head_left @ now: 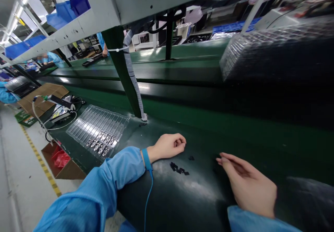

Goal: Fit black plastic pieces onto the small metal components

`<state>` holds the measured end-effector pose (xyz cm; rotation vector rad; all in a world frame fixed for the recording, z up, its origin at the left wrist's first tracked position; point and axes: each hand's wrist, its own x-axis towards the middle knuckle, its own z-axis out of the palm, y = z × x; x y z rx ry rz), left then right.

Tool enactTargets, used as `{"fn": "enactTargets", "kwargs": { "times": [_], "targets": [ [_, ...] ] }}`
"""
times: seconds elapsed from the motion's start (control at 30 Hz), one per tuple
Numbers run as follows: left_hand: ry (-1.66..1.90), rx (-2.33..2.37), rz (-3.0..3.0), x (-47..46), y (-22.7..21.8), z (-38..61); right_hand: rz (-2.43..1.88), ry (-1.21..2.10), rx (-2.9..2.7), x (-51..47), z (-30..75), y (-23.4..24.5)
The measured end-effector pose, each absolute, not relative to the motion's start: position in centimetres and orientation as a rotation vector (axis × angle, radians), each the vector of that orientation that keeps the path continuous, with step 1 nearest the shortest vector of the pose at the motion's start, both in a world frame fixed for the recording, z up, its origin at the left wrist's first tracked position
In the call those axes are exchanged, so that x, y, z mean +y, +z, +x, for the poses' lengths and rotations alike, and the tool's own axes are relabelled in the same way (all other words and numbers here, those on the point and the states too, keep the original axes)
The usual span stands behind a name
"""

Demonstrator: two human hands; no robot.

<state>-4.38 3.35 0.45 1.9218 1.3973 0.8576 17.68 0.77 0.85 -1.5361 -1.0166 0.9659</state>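
Observation:
My left hand (168, 145), with a blue wrist strap (146, 159) and its cord, rests on the dark green bench with its fingers curled closed; what is inside, if anything, is hidden. Just below and to its right lie several small black pieces (179, 169), one of them apart (191, 158). My right hand (247, 181) hovers over the bench at the right, thumb and fingertips pinched together. Whatever may be between those tips is too small to make out. Left of my left arm sits a clear plastic tray (97, 120), its near compartments filled with several small metallic parts (103, 143).
A green post (125, 75) with a taped cable rises behind my hands. At the right stands a stack of clear trays (276, 47). A cabled device (62, 108) lies at the left, above a carton holding red plastic (61, 157). Co-workers (53, 58) are farther off.

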Motion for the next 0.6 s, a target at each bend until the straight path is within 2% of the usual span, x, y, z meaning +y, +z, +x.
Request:
{"fn": "enactTargets", "kwargs": {
  "times": [0.6],
  "targets": [
    [0.798, 1.438, 1.937, 3.29, 0.7, -4.35, -1.553, 0.898, -1.07, 0.85, 17.79, 0.59]
  ]
}}
